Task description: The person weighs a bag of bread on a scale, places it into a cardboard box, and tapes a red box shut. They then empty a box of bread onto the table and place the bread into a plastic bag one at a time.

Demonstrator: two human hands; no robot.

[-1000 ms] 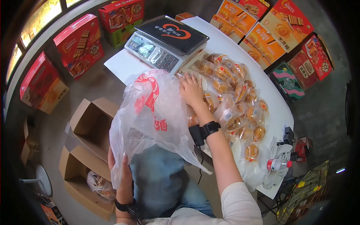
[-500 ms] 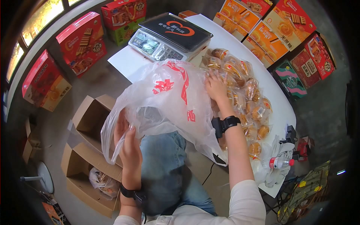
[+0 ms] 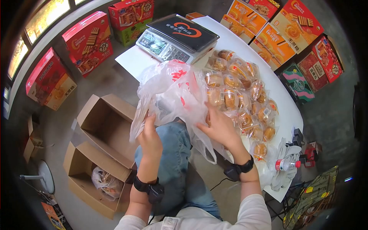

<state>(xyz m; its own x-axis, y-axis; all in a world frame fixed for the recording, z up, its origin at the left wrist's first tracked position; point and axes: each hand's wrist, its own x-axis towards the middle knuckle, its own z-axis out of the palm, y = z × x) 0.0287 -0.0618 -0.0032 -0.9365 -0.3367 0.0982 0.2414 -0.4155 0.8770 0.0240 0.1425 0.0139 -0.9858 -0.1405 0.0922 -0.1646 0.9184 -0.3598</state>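
A translucent white plastic bag [image 3: 168, 92] with red print hangs over the table's near edge, above my lap. My left hand [image 3: 150, 140] grips its left side, fingers partly hidden in the folds. On the bag's right side, my right hand [image 3: 222, 126] is closed round the plastic, thumb pointing left. A loose bag handle dangles below my right hand. Several individually wrapped bread rolls [image 3: 230, 98] cover the table just to the right of the bag. Whether anything lies inside the bag I cannot make out.
A digital scale [image 3: 176, 38] stands at the back of the white table [image 3: 285, 115]. Open cardboard boxes [image 3: 109, 126] sit on the floor at left, one holding a bagged item. A water bottle [image 3: 285, 165] lies at the right edge. Red and orange cartons [image 3: 87, 44] stand around.
My right hand has come off the bread rolls, down and back to the bag's right side. My left hand has shifted right, and the bag is narrower and more gathered.
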